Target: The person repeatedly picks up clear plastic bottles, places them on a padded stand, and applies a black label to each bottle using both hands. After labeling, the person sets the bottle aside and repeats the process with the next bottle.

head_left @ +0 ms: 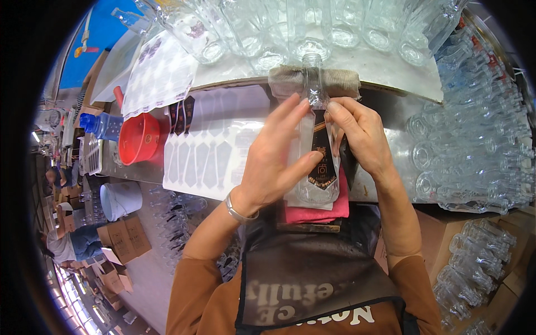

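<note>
A clear glass bottle (313, 78) lies in front of me, its neck pointing away. On its face is a black, tie-shaped label (322, 142) with gold markings. My left hand (274, 153) is open over the bottle's left side, fingers spread and slightly blurred, the thumb reaching across the label. At the bottle's shoulder, my right hand (362, 127) is closed, thumb and forefinger pinched at the label's upper right edge. A rolled beige cloth (343, 82) supports the neck, and a pink cloth (341, 209) lies under the base.
Left of the bottle lies a label sheet (215, 181) with a few dark labels left. Beyond it are a red bucket (137, 139) and a blue-capped plastic bottle (106, 125). Glass bottles (268, 56) line the raised shelf; more bottles (446, 151) crowd the right side.
</note>
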